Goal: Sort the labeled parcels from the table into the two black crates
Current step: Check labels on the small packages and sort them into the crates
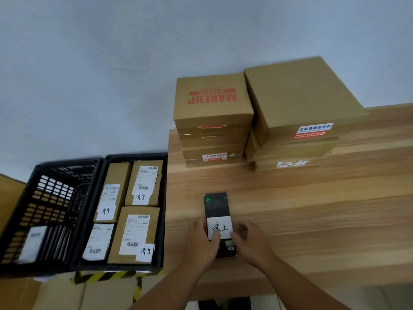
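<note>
A slim black parcel (216, 206) with a white handwritten label lies flat on the wooden table (312, 209) near its front edge. My left hand (204, 245) grips its left side, thumb on the label. My right hand (250, 240) grips its right side. Two black crates stand left of the table. The left crate (44, 198) holds one white-labelled parcel (32, 245). The right crate (131, 157) holds several brown labelled parcels (138, 233).
Two stacks of brown cardboard boxes stand at the back of the table, one topped by a "MAKEUP" box (212, 99), the other by a larger box (299, 101). Yellow-black tape (105, 276) marks the surface under the crates.
</note>
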Tool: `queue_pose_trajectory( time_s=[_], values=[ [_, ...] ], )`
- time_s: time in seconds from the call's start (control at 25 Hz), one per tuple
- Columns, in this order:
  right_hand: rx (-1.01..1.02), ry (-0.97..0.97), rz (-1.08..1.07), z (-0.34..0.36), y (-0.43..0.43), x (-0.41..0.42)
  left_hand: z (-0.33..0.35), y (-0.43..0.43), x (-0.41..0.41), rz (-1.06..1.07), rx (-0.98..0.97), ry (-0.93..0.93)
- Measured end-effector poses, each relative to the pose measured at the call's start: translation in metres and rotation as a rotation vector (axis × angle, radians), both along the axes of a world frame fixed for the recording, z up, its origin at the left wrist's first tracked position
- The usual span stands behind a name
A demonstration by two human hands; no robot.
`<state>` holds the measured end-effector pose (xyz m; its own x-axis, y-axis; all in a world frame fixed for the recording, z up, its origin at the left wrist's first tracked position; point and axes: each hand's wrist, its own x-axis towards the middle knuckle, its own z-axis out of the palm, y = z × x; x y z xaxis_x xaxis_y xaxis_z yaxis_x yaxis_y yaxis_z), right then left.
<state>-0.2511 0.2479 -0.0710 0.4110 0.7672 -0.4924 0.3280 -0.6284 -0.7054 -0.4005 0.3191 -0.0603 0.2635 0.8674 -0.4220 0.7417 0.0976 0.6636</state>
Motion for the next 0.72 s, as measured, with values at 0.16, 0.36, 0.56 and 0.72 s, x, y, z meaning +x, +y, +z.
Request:
queue_pose_trajectory(
  time_s=[0.16,0.36,0.56,0.72],
  values=[
    [0.048,0.025,0.025,-0.014,0.005,-0.006,-0.01,0.004,-0.001,-0.043,-0.023,-0.029],
    [0.098,0.037,-0.047,-0.007,0.001,-0.014,0.001,-0.004,0.001,0.003,-0.022,-0.064],
    [0.113,0.039,-0.101,0.034,-0.007,-0.008,0.039,-0.01,0.004,-0.002,-0.04,-0.07],
    [0.147,0.037,-0.129,0.06,-0.008,0.002,0.057,-0.011,0.012,0.012,-0.03,-0.098]
  ],
)
